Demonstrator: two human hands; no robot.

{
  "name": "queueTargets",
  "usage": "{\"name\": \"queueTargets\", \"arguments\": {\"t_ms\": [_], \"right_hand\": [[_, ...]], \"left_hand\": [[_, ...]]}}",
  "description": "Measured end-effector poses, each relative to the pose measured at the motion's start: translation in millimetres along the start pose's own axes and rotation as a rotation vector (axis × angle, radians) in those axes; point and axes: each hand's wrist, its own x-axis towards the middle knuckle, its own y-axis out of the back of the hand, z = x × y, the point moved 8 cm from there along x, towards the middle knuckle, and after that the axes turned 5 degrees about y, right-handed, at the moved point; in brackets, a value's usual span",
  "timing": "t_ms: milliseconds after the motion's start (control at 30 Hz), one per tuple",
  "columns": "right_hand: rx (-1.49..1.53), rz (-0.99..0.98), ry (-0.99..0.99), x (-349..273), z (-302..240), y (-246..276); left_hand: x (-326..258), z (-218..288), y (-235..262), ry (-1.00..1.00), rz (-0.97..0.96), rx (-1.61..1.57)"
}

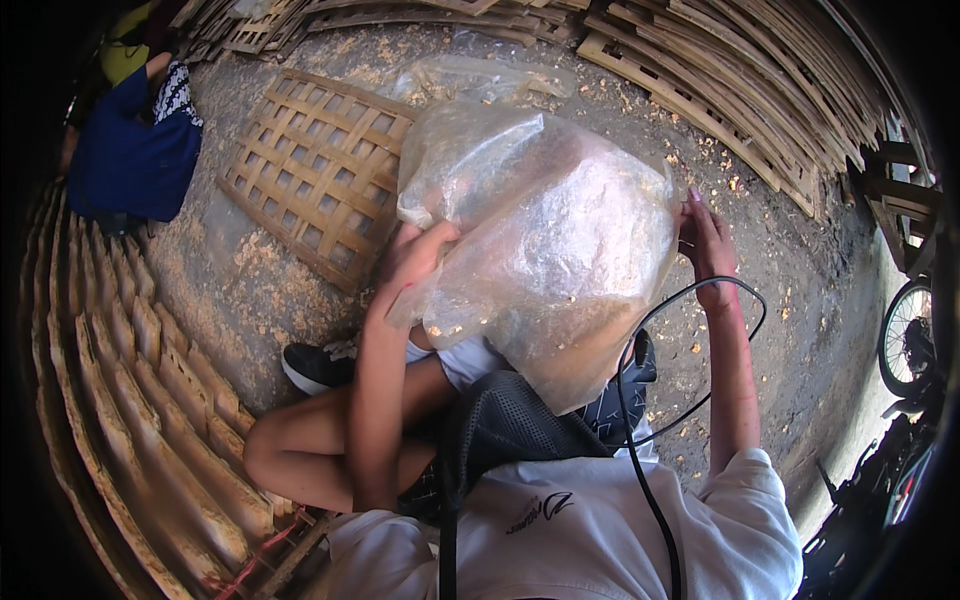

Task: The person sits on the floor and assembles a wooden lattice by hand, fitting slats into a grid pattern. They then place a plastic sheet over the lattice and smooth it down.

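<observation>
A large, crinkled sheet of clear plastic (570, 215) is spread in front of me above my lap, its surface shiny with glare. Whether it is a single sheet or a bag I cannot tell. My left hand (415, 255) is closed on its left edge, the plastic bunched at the fingers. At the right edge, my right hand (708, 240) pinches the plastic, with one finger pointing up and the thumb side partly hidden. Just beyond my left hand, a woven bamboo lattice tray (315, 165) lies on the ground, partly covered by the plastic.
Stacked bamboo racks (730, 90) line the far right, and more racks (150, 400) stand at the left. Crumbs litter the concrete floor (240, 290). A black cable (690, 295) loops by my right forearm. Another person in blue (135, 155) is at the far left; a wheel (908, 340) shows at right.
</observation>
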Motion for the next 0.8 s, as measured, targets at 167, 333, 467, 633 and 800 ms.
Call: {"name": "queueTargets", "arguments": {"t_ms": [167, 333, 467, 633, 800], "right_hand": [[-0.047, -0.131, 0.098, 11, 8, -13], [0.014, 0.068, 0.127, 27, 8, 12], [0.037, 0.065, 0.035, 20, 0, -3], [0.073, -0.057, -0.036, 10, -12, -53], [0.323, -0.054, -0.014, 5, -25, -61]], "left_hand": [[-5, -1, 1, 0.008, 0.048, -0.003], [-3, -7, 2, 0.021, 0.036, -0.002], [-4, -5, -5, 0.043, -0.016, -0.001], [-16, 2, -11, 0.01, 0.021, 0.127], [-10, 4, -12, -0.048, -0.041, 0.07]]}}
